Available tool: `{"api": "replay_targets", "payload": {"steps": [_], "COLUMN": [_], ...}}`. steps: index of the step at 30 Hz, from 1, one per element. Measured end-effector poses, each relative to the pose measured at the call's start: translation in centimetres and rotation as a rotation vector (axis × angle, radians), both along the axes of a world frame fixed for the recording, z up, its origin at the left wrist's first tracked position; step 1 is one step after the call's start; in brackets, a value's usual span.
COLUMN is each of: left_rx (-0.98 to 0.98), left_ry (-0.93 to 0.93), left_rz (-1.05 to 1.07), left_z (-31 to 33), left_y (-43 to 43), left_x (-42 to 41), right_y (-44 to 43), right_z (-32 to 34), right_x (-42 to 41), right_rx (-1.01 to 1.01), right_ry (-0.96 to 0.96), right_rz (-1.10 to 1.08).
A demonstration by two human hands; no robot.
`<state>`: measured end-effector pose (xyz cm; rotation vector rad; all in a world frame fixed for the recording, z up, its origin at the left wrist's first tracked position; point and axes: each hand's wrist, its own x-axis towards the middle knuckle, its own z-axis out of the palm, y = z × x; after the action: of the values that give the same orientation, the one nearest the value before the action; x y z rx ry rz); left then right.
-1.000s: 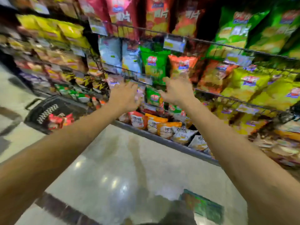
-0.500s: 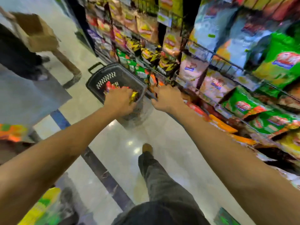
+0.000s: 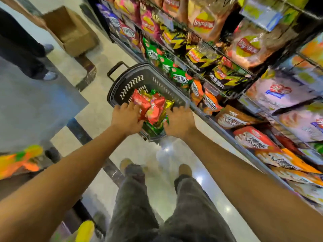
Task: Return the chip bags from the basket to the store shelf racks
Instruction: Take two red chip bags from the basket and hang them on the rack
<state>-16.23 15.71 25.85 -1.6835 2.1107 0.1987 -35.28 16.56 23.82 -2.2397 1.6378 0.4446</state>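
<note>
There is a single view — a wide-angle camera on the person's head, tilted steeply down and forward along a shop aisle. Both forearms run up from the bottom corners to the basket (image 3: 148, 81) on the floor (image 3: 97, 116) near mid-frame, with legs and shoes directly below. The shelf racks (image 3: 232, 137) stand close on the right, bent by the lens — no second view overlaps.

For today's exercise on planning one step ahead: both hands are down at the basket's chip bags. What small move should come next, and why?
Probably close both hands on the red chip bags and lift them out. The left hand and right hand already flank the pile in the basket, and the shelf racks stand just to the right.
</note>
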Motion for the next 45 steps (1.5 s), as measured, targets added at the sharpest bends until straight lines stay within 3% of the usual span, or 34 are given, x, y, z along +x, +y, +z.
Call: {"api": "replay_targets", "payload": {"steps": [12, 17, 20, 22, 25, 28, 30, 34, 45], "left_rx": [0.244, 0.24, 0.23, 0.273, 0.448, 0.604, 0.714, 0.766, 0.805], "left_ry": [-0.009, -0.009, 0.014, 0.067, 0.205, 0.331, 0.432, 0.608, 0.904], "left_rz": [-0.3, -0.398, -0.336, -0.163, 0.137, 0.256, 0.321, 0.366, 0.556], "left_z": [-21.8, -31.7, -37.3, -40.4, -44.0, -47.1, -48.3, -48.7, -44.4], "left_y": [-18.7, -22.5, -23.6, -24.4, -25.7, -27.0, -27.6, -28.1, -29.0], "left_x": [12.5, 15.2, 16.3, 16.7, 16.6, 16.5, 16.5, 15.5, 13.8], "right_y": [-12.2, -14.2, -14.8, -14.9, -15.0, -15.4, -15.2, -14.8, -13.2], "right_z": [-20.0, -30.2, -35.5, -38.7, -42.3, -45.3, -46.4, -47.1, -44.1], "right_x": [13.8, 15.8, 16.0, 15.8, 15.7, 16.2, 16.5, 15.9, 13.5], "right_rx": [0.118, 0.138, 0.171, 0.21, 0.253, 0.223, 0.142, 0.013, -0.035], "right_ry": [0.034, 0.089, 0.122, 0.103, -0.165, -0.554, -0.68, -0.844, -1.112], "right_rz": [-0.474, -0.579, -0.693, -0.866, -1.205, -1.424, -1.501, -1.568, -1.735]}}
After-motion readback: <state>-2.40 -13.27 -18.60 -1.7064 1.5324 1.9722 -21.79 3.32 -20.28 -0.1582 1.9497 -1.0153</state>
